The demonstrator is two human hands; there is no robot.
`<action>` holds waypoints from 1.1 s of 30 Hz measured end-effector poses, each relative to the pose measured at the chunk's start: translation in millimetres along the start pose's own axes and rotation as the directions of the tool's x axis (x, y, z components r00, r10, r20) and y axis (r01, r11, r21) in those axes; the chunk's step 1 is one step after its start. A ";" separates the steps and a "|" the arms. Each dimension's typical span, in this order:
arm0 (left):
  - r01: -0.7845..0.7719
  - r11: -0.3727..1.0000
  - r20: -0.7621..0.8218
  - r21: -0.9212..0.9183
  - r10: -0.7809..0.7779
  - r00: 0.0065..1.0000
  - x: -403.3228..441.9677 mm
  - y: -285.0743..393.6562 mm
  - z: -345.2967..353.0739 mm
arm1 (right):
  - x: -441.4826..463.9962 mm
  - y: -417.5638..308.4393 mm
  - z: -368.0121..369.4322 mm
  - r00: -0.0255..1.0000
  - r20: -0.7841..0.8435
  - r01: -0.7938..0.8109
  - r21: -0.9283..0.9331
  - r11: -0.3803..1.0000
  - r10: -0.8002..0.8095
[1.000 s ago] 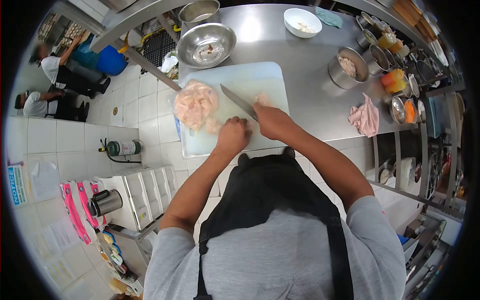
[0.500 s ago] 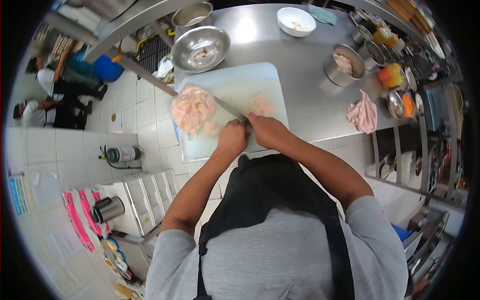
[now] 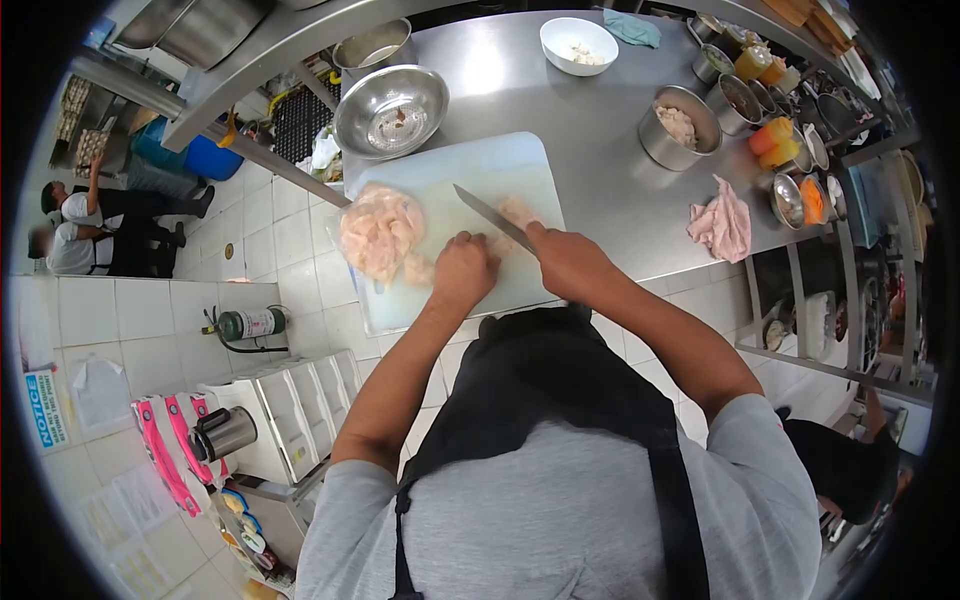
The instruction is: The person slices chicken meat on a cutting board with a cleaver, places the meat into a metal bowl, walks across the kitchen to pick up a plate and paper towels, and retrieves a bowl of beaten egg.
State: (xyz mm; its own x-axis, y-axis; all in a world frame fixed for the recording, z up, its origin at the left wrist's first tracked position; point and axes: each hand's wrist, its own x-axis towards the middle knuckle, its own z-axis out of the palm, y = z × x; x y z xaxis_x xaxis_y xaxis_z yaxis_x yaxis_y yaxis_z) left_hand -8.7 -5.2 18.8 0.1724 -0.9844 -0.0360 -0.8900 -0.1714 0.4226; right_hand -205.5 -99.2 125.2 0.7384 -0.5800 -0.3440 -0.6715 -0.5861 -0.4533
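"NOTICE" readable on blue-and-white sign [image 3: 46,410] on tiled wall [image 3: 140,320]; smaller lines below too small to read surely.

Hands [image 3: 467,268] at a cutting board [image 3: 480,170], right one gripping a knife [image 3: 494,217], pale raw meat [image 3: 382,232] heaped at left, steel counter [image 3: 600,130]

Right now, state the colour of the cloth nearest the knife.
The cloth is pink, best in the head view.

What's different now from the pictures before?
The right hand and its knife have moved right, away from the left hand. A person in black has appeared at the lower right. The knife wasn't let go. The meat pile is still on the cutting board.
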 end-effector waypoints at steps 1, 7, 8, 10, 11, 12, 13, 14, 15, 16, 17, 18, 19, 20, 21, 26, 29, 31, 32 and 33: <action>-0.014 1.000 -0.015 -0.009 0.014 1.000 0.4 1.4 -1.1 | -7.5 1.0 0.2 1.000 0.004 0.002 -0.022 1.000 -0.002; -0.065 0.998 0.019 -0.001 0.065 0.998 6.7 7.6 2.3 | -25.6 7.3 16.6 0.999 0.033 0.015 -0.096 0.995 -0.012; -0.065 0.998 0.016 0.000 0.065 0.998 7.4 6.9 7.6 | -22.2 8.3 22.0 1.000 0.021 0.013 -0.075 0.997 -0.012; -0.065 0.998 0.005 0.014 0.065 0.998 9.2 5.8 15.1 | -8.3 8.2 33.6 1.000 -0.013 0.014 -0.011 1.000 -0.014; -0.070 0.997 -0.001 0.026 0.070 0.998 8.5 7.2 18.1 | 5.1 7.3 38.3 0.999 -0.036 0.014 0.033 0.999 -0.013; -0.080 0.996 -0.007 0.039 0.080 0.997 8.5 9.2 19.7 | 19.5 7.4 41.8 0.998 -0.062 0.013 0.078 0.997 -0.008; -0.098 0.994 -0.008 0.044 0.098 0.995 8.4 10.0 19.5 | 37.3 8.5 44.8 0.997 -0.070 0.036 0.071 0.997 -0.031; -0.115 0.992 -0.009 0.049 0.116 0.993 7.3 9.9 18.4 | 57.0 9.8 46.5 0.996 -0.076 0.059 0.065 0.996 -0.054; -0.129 0.990 -0.010 0.053 0.130 0.991 5.7 9.9 17.0 | 68.6 10.9 45.8 0.994 -0.080 0.083 0.058 0.995 -0.078; -0.132 0.989 -0.003 0.061 0.133 0.991 3.1 12.6 11.8 | 69.2 6.6 36.1 0.997 -0.047 0.065 0.052 0.997 -0.063; -0.131 0.989 0.001 0.068 0.131 0.991 0.9 14.1 6.0 | 69.4 3.1 25.5 0.999 -0.011 0.052 0.043 0.998 -0.052; -0.124 0.990 0.003 0.074 0.124 0.992 -0.5 15.3 -0.4 | 66.8 -2.5 14.0 0.999 0.028 0.042 0.031 0.999 -0.043; -0.122 0.988 0.013 0.098 0.121 0.993 -1.5 14.4 -5.0 | 58.9 -4.5 8.0 0.999 0.009 0.053 0.038 0.998 -0.053; -0.116 0.986 0.024 0.118 0.114 0.993 -2.3 13.0 -8.1 | 45.0 -3.3 4.8 0.998 -0.006 0.063 0.043 0.997 -0.063; -0.111 0.984 0.035 0.136 0.107 0.994 -3.0 11.9 -7.9 | 31.1 -1.9 2.2 0.997 -0.020 0.073 0.047 0.996 -0.072; -0.031 0.998 -0.005 0.050 0.031 0.999 2.2 7.1 -2.8 | -10.7 0.6 -2.0 0.997 0.010 0.071 -0.010 0.997 -0.071; -0.029 1.000 -0.034 0.002 0.029 0.999 0.1 8.3 -5.6 | -21.3 2.1 3.3 0.998 -0.003 0.059 -0.026 0.998 -0.060; -0.024 1.000 -0.032 -0.013 0.024 0.999 -1.4 13.0 -12.4 | -27.1 0.6 5.5 0.999 -0.012 0.048 -0.028 0.998 -0.048; -0.018 1.000 -0.020 -0.012 0.018 1.000 -2.4 16.3 -15.3 | -30.1 -0.5 6.2 0.999 -0.006 0.041 -0.033 0.999 -0.042; -0.012 1.000 -0.010 -0.010 0.012 1.000 -2.9 18.1 -16.6 | -32.0 -1.2 6.9 0.999 -0.001 0.035 -0.039 0.999 -0.035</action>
State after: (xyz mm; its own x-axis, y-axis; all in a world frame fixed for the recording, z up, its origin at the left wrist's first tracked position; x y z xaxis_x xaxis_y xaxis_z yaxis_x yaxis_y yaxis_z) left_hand -18.4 -4.8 41.6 0.1662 -0.9858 -0.0224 -0.8877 -0.1595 0.4320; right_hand -227.9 -76.0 131.0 0.7615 -0.5597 -0.3268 -0.6471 -0.6279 -0.4326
